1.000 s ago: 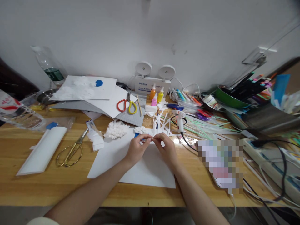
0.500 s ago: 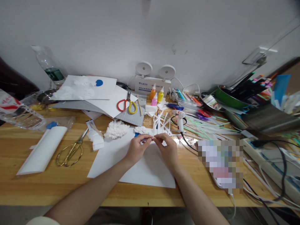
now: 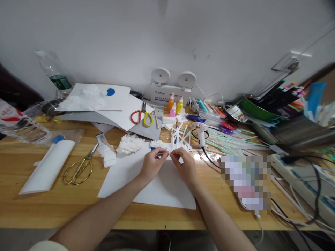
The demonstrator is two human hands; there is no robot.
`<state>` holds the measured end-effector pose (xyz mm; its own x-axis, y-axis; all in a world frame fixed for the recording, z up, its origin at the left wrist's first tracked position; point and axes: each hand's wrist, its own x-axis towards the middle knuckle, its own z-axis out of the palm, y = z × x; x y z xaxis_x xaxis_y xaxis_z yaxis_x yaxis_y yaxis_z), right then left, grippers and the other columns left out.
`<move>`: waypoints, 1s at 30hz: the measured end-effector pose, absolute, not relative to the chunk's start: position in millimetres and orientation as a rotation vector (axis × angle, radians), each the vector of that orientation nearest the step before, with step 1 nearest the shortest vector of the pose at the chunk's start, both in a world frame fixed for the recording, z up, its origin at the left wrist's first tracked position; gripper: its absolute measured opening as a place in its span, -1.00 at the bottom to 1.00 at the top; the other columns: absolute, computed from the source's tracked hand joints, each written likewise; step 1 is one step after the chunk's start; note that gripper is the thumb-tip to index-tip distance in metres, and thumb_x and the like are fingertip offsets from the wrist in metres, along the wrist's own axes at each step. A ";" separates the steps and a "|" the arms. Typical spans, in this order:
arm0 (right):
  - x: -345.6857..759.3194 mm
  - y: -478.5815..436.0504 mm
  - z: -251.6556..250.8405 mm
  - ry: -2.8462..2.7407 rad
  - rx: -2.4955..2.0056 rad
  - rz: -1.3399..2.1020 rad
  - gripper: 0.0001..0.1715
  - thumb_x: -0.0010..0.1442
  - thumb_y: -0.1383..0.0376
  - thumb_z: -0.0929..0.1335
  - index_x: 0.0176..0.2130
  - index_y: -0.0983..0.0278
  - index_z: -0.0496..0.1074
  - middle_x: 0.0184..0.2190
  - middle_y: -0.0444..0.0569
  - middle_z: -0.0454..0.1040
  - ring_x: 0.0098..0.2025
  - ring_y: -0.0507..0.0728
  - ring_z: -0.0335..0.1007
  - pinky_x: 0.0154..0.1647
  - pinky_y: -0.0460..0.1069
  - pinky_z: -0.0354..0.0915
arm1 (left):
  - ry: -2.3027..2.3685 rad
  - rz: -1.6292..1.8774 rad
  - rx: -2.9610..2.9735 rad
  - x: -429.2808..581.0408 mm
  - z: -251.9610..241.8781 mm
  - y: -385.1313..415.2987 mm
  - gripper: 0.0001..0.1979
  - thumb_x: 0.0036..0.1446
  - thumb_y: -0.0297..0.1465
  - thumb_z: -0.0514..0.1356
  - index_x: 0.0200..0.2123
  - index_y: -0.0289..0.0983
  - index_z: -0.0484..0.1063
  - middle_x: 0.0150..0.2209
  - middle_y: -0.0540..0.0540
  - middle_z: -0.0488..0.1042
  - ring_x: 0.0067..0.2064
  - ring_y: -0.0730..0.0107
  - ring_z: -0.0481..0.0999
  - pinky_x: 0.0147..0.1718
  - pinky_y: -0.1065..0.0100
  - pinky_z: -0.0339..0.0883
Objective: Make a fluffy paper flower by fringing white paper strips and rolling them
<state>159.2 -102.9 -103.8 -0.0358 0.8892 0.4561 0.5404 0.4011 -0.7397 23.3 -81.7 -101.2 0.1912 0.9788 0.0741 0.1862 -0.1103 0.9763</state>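
Above a white paper sheet (image 3: 162, 193), my left hand (image 3: 151, 165) and my right hand (image 3: 186, 166) meet fingertip to fingertip. Both are closed in a pinch on a small white scrap, which the fingers mostly hide. Just beyond the left fingers lies a small ruffled white cluster (image 3: 156, 143) with blue beneath it. A larger ruffled white piece (image 3: 130, 143) rests to its left, at the sheet's far edge. Cut white paper strips (image 3: 180, 136) are heaped beyond the right hand, and a white glue gun (image 3: 201, 134) stands to their right.
Gold-handled scissors (image 3: 79, 170) and a rolled white sheet (image 3: 48, 167) lie left. Red-and-yellow scissors (image 3: 142, 116) sit on stacked boards. Paint bottles (image 3: 172, 111) stand before a white emergency light (image 3: 167, 94). A blurred-out phone-like object (image 3: 247, 184), cables and a power strip (image 3: 295, 184) are right.
Both hands have shifted slightly left, still pinching together at the fingertips. The things on the table have stayed where they were.
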 end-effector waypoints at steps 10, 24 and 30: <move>159.9 -101.2 -105.0 -1.721 -1.232 0.502 -0.93 0.11 0.40 0.23 -0.40 0.27 0.27 -0.48 -0.09 0.28 -0.44 0.02 0.19 -0.41 -0.08 0.18 | 1.191 1.039 1.628 23.8 -101.4 -83.4 -0.84 0.02 -0.36 0.07 -0.36 -0.28 0.40 -0.36 -0.05 0.48 -0.31 0.41 0.44 -0.36 0.43 0.24; 159.7 -100.9 -107.4 -1.772 -1.215 0.546 -0.92 0.11 0.41 0.22 -0.40 0.26 0.25 -0.46 -0.09 0.27 -0.41 0.02 0.20 -0.39 -0.08 0.18 | 1.208 1.037 1.754 23.4 -100.9 -82.5 -0.86 0.02 -0.43 0.06 -0.37 -0.26 0.40 -0.37 -0.03 0.47 -0.33 0.43 0.43 -0.39 0.43 0.24; 160.4 -100.6 -109.4 -1.769 -1.239 0.503 -0.92 0.12 0.40 0.22 -0.39 0.25 0.26 -0.46 -0.08 0.28 -0.41 0.04 0.21 -0.39 -0.07 0.19 | 1.206 1.054 1.841 23.1 -102.4 -83.6 -0.84 0.03 -0.44 0.05 -0.34 -0.24 0.42 -0.34 -0.04 0.47 -0.27 0.42 0.41 -0.36 0.42 0.26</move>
<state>160.4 -100.6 -109.4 -0.1024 0.8951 0.4338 0.5331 0.4176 -0.7358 23.1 -83.6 -102.4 0.2403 0.9365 0.2556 0.3788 -0.3329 0.8635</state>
